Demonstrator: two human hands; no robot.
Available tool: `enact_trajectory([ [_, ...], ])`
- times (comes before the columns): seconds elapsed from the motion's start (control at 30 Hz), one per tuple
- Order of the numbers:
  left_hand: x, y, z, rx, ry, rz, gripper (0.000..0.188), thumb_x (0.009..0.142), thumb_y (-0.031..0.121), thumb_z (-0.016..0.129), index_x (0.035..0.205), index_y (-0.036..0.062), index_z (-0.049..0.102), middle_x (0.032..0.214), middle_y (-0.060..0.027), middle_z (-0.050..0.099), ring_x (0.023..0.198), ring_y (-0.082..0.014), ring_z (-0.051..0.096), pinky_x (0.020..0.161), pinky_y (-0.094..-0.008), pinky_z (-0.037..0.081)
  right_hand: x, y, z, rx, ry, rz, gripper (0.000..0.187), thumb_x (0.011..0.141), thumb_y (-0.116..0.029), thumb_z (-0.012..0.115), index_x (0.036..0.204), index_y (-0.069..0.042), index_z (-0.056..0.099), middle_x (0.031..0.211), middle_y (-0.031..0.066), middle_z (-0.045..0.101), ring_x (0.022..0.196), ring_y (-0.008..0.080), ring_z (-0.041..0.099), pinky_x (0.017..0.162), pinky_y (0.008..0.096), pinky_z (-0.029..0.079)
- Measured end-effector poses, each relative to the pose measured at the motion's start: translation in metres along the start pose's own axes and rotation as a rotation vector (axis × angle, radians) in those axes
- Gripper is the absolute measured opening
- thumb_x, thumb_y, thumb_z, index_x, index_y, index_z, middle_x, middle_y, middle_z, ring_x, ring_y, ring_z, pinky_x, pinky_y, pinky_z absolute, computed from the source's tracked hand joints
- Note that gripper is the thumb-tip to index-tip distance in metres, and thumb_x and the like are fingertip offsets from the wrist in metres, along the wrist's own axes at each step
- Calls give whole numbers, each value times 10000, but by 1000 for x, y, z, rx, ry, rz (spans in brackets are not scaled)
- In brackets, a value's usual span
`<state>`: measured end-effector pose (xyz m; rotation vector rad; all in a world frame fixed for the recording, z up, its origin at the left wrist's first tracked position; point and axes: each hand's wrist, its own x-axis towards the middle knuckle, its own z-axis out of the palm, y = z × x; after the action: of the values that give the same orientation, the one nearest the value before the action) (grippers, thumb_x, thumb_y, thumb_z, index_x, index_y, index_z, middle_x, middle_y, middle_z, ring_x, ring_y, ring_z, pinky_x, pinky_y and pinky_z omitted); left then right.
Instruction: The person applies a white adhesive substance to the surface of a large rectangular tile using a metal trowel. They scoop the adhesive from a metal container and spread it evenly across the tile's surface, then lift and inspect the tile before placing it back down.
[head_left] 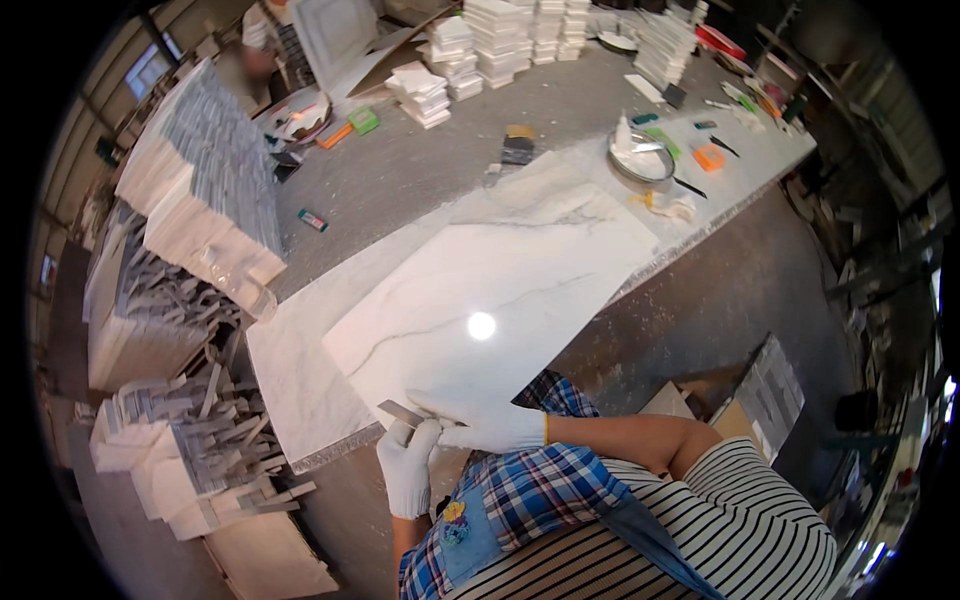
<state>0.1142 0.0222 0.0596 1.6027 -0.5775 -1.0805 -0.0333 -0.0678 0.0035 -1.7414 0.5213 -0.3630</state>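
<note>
In the head view, both white-gloved hands meet at the near corner of the pale, grey-veined slab [430, 285], and the step in hand looks like close handling of a small thin strip [398, 411] there. The left hand [406, 462] has thumb and fingers pinched together on the strip, whose free end points up and left over the slab's edge. The right hand [485, 422] comes in from the right, its fingers reaching the strip — whether they clamp it too or merely touch it, I cannot tell. From this pose, any move would seem to call for a firm pinch and care with the slab's polished face. The slab lies on a larger board [290, 350], itself on the grey table [400, 160]. Beyond the slab's far right side stand a bowl [648, 166] with a white bottle [623, 135] in it, an orange box [710, 157] and a crumpled cloth [675, 208]. A tall stack [205, 190] crowds the board's left end — likely the main obstacle on that side — while piles of white tiles [497, 45] line the far side.
</note>
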Motion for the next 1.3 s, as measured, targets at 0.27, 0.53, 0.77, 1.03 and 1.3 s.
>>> enact_trajectory([
  [0.27, -16, -9, 5, -8, -2, 3, 350, 893, 124, 778, 621, 68, 565, 637, 63, 521, 584, -38, 407, 519, -253, 286, -34, -10, 8, -97, 71, -47, 762, 976, -255, 627, 1659, -165, 299, 1582, 252, 433, 1420, 405, 450, 1196, 438, 347],
  [0.53, -13, -3, -5, 10, 31, 111, 321, 942, 180, 730, 683, 14, 640, 686, 30, 564, 639, -72, 465, 586, -272, 359, -39, -25, -4, 16, -91, 67, 757, 982, -269, 627, 1660, -189, 301, 1306, 202, 634, 1121, 275, 619, 990, 360, 483],
  [0.77, 6, -10, -1, -2, 238, 128, 316, 958, 174, 680, 709, -19, 656, 705, -19, 607, 660, -102, 546, 639, -275, 447, -41, 19, -5, 16, -23, 71, 687, 981, -390, 633, 1604, -191, 424, 963, 129, 711, 826, 201, 646, 775, 339, 532],
  [1.03, 24, -23, 18, 85, 196, 89, 326, 962, 193, 673, 761, -64, 694, 739, -68, 665, 695, -137, 602, 718, -318, 517, -73, 26, -128, -133, 545, 217, 491, 938, -550, 673, 1220, -153, 730, 902, 120, 731, 807, 226, 701, 723, 360, 543],
  [1.3, 46, -26, 92, 146, 156, 25, 324, 959, 203, 688, 870, -105, 736, 808, -91, 714, 777, -165, 656, 765, -306, 529, -123, 94, -327, -597, 1123, 437, 336, 956, -405, 629, 1096, -123, 746, 877, 185, 738, 804, 353, 729, 754, 470, 563],
])
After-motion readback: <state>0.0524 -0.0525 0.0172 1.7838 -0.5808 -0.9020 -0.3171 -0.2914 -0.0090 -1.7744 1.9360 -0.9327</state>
